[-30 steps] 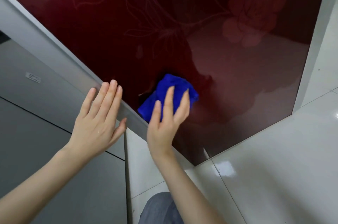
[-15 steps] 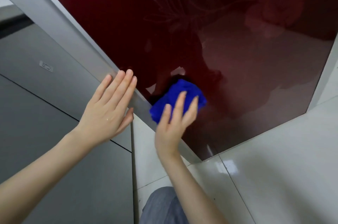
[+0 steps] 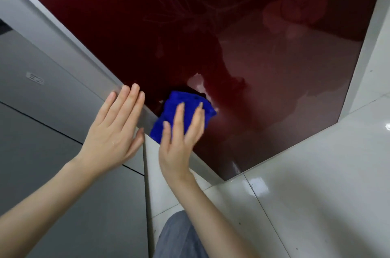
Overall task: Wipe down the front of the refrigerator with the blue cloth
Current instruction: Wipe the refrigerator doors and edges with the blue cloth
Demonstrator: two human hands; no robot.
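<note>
The refrigerator front point(image 3: 242, 32) is a glossy dark red panel with a faint flower pattern and a grey frame. A bunched blue cloth point(image 3: 171, 113) lies pressed against its lower left part, close to the grey edge. My right hand point(image 3: 179, 141) lies flat on the cloth with fingers spread, pressing it to the panel. My left hand point(image 3: 114, 133) rests flat with fingers together on the grey left edge of the refrigerator point(image 3: 69, 46), holding nothing.
A grey cabinet side point(image 3: 52, 173) stands to the left of the refrigerator. Shiny white floor tiles point(image 3: 306, 194) spread out at the right and below. My knee in grey fabric point(image 3: 179, 238) shows at the bottom.
My right hand and the cloth have kept sliding over the lower left part of the red panel. My left hand stays on the grey edge. The view has shifted a little.
</note>
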